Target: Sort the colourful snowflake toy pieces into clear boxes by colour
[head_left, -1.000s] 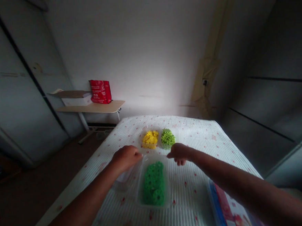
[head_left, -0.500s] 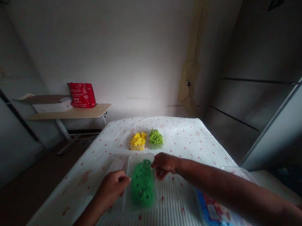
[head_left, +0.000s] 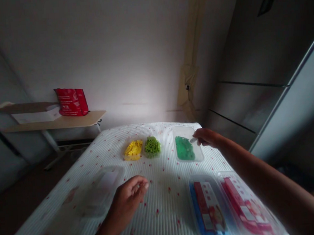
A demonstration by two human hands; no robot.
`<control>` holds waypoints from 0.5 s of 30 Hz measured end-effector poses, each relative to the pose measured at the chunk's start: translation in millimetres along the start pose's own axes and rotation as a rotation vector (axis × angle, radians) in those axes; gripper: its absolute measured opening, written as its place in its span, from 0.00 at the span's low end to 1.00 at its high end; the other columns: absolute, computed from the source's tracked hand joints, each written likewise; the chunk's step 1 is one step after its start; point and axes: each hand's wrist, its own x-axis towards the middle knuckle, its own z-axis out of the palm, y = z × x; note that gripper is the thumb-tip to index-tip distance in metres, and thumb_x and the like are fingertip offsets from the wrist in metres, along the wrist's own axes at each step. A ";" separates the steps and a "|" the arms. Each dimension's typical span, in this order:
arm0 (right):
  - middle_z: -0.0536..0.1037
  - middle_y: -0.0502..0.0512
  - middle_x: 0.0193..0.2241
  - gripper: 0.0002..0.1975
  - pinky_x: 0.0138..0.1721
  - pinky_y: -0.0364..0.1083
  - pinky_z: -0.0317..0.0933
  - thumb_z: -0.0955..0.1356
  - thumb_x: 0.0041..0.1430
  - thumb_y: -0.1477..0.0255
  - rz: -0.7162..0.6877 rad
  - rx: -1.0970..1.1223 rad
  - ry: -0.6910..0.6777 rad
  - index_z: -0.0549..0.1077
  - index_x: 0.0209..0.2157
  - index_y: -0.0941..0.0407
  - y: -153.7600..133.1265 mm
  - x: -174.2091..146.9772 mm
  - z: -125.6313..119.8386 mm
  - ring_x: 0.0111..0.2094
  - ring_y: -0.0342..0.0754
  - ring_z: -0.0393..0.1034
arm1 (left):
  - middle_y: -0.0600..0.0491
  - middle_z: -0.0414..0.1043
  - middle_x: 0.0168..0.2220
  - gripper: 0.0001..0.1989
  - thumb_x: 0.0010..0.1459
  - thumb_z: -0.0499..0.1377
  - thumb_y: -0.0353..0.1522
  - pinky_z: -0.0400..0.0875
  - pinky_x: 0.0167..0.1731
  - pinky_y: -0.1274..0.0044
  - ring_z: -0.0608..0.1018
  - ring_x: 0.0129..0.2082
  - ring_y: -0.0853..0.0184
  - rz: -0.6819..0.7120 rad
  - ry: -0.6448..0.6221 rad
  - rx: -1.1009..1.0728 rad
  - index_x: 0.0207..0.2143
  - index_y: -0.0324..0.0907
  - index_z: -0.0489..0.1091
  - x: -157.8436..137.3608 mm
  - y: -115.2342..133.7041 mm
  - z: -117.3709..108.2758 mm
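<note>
A clear plastic container (head_left: 188,159) with green pieces (head_left: 184,148) rests towards the far right of the bed-like surface. My right hand (head_left: 205,137) is shut on its right rim, arm stretched out. Nearer to me, my left hand (head_left: 132,190) hovers over the cloth, fingers curled and thumb close to them, with nothing visible inside. Beside it on the left lies a clear lid (head_left: 105,187) with a pale label. Two small clear tubs stand further back, one with yellow pieces (head_left: 133,148), the other with light green pieces (head_left: 152,145).
At the near right lie a labelled container with blue pieces (head_left: 207,207) and another with pink pieces (head_left: 246,204). A striped, red-dotted cloth (head_left: 161,174) covers the surface. A red bag (head_left: 72,102) and a white box (head_left: 37,114) sit on a side table (head_left: 92,117).
The container of green pieces has moved from in front of me to the far right, with my right hand on it. My left hand has come away from it. The view has turned slightly right.
</note>
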 end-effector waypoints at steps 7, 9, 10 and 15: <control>0.58 0.42 0.08 0.11 0.13 0.36 0.41 0.65 0.54 0.77 0.161 -0.078 0.230 0.61 0.20 0.57 57.1 47.4 -67.1 0.10 0.35 0.52 | 0.56 0.65 0.23 0.14 0.52 0.51 0.42 0.62 0.24 0.80 0.67 0.23 0.70 0.042 -0.111 0.066 0.29 0.41 0.68 13.0 -26.6 51.4; 0.59 0.42 0.08 0.11 0.13 0.36 0.42 0.66 0.53 0.77 0.187 -0.092 0.271 0.62 0.20 0.58 69.0 58.9 -72.9 0.10 0.35 0.52 | 0.57 0.62 0.21 0.14 0.51 0.52 0.42 0.61 0.22 0.81 0.67 0.21 0.71 -0.015 -0.174 0.023 0.30 0.41 0.68 15.7 -26.8 64.8; 0.59 0.42 0.08 0.10 0.13 0.36 0.43 0.66 0.53 0.76 0.196 -0.098 0.288 0.62 0.20 0.58 73.9 64.1 -74.4 0.10 0.35 0.52 | 0.58 0.61 0.20 0.15 0.50 0.53 0.43 0.60 0.20 0.81 0.67 0.20 0.71 -0.052 -0.213 -0.005 0.30 0.41 0.68 16.7 -26.5 71.7; 0.57 0.42 0.09 0.09 0.14 0.36 0.46 0.67 0.51 0.75 0.215 -0.122 0.342 0.64 0.20 0.58 92.0 82.4 -75.2 0.11 0.36 0.52 | 0.56 0.64 0.25 0.22 0.47 0.56 0.49 0.58 0.14 0.82 0.66 0.16 0.74 -0.155 -0.404 -0.174 0.35 0.41 0.64 17.0 -26.9 106.9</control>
